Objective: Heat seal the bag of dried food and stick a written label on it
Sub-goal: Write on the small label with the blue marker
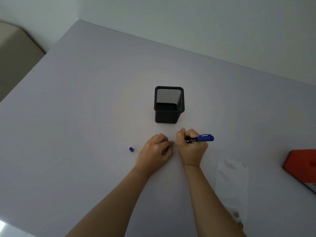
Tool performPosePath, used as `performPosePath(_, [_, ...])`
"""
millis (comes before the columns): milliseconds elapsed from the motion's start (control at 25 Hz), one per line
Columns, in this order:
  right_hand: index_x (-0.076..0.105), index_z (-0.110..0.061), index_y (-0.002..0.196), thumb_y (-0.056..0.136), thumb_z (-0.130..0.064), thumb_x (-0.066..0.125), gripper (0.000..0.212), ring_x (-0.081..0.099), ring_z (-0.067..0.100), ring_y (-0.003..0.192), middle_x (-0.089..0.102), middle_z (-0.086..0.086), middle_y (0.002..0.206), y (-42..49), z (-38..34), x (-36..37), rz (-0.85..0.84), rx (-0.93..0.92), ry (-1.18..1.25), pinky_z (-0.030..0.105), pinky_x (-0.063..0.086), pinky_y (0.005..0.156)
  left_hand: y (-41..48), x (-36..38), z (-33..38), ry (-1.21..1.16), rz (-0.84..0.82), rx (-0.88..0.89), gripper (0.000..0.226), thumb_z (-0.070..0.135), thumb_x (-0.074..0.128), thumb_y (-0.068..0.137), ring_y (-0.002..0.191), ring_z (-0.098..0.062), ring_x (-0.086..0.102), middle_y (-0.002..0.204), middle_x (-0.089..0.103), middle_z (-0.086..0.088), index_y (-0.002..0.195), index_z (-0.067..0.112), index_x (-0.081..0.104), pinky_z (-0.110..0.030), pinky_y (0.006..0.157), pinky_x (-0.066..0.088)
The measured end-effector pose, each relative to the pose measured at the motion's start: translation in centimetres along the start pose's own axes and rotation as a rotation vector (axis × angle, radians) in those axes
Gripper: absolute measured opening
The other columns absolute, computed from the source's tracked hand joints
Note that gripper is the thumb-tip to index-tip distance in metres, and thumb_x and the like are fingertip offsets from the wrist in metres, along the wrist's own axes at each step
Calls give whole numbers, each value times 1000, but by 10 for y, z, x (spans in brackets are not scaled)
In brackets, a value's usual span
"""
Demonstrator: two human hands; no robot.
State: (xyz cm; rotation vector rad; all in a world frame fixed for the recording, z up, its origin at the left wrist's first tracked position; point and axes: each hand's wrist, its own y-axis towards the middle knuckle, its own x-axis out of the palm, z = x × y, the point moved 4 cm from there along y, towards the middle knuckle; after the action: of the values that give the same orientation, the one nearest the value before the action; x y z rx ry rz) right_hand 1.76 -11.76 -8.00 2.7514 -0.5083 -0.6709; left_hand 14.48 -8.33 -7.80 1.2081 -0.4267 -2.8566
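Blue pen cap (131,149) is lying loose on the table (85,117), left of both hands. Left hand (154,151) is pinning one end of a small label (175,143), fingers curled together onto it. Mesh pen holder (169,104) is standing just behind the hands. Right hand (191,146) is gripping a blue marker (204,138), fingers clamped round the barrel; the tip is hidden by the hand.

Judgement: the label-writing step is under way.

Clear bag (232,182) is lying flat right of the right forearm, apart from both hands; whether it is sealed cannot be told. Red heat sealer (301,166) is sitting at the right edge.

Next move is likely calling for a fine pinch to lift the label and carry it across to the bag's flat face.
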Motion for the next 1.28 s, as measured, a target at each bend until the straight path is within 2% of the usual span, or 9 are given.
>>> performPosePath(120, [38,0,47,80,-19,51,40,39,26,48,40,13,39,0,-1,-1,-3,-38,-3,18,30,45,0,1,0,6,-7,-2,23,17,54,82,66,-19,56,77,60,-8,85,5,73,-20,64,43])
performPosePath(360, [37,-2,46,78,-15,51,37,35,24,36,38,11,38,-1,-3,2,-24,-99,-76,28,32,40,0,1,0,7,-7,-5,23,17,54,81,66,-17,54,76,60,-8,85,5,73,-17,65,40])
performPosePath(560, [36,-3,46,78,-17,50,37,32,20,39,36,8,39,-1,-4,1,-20,-75,-55,24,30,41,1,1,0,6,-12,-3,23,17,54,81,66,-19,56,76,61,-8,85,5,73,-18,64,41])
performPosePath(720, [36,-5,46,78,-16,49,36,30,14,42,35,6,39,-1,-3,1,-2,-72,-59,15,27,43,0,1,0,8,-6,-3,23,17,54,81,66,-19,56,76,61,-8,84,5,73,-19,64,42])
performPosePath(840, [36,-2,46,76,-16,48,36,34,21,44,36,8,38,-2,-3,1,-11,-64,-48,20,29,42,0,1,0,6,-4,-2,23,16,54,81,65,-20,56,76,61,-8,84,5,73,-20,64,42])
performPosePath(920, [35,-3,45,75,-15,48,35,33,18,46,33,3,40,-3,-5,1,-15,-92,-53,18,28,43,0,1,0,3,-5,2,23,16,53,81,64,-21,56,75,60,-9,83,5,73,-21,63,42])
performPosePath(1120, [32,-14,49,76,-15,48,32,33,13,47,30,-5,43,-1,-7,1,8,-94,-57,13,28,45,0,2,0,11,-9,-5,23,16,54,81,66,-20,55,76,60,-8,84,5,73,-21,63,42])
performPosePath(1280, [36,-6,45,76,-15,49,35,33,17,46,35,4,38,-2,-6,2,-4,-114,-109,19,29,43,1,1,1,0,-7,-2,22,16,54,81,64,-21,55,75,60,-9,81,4,72,-23,62,42])
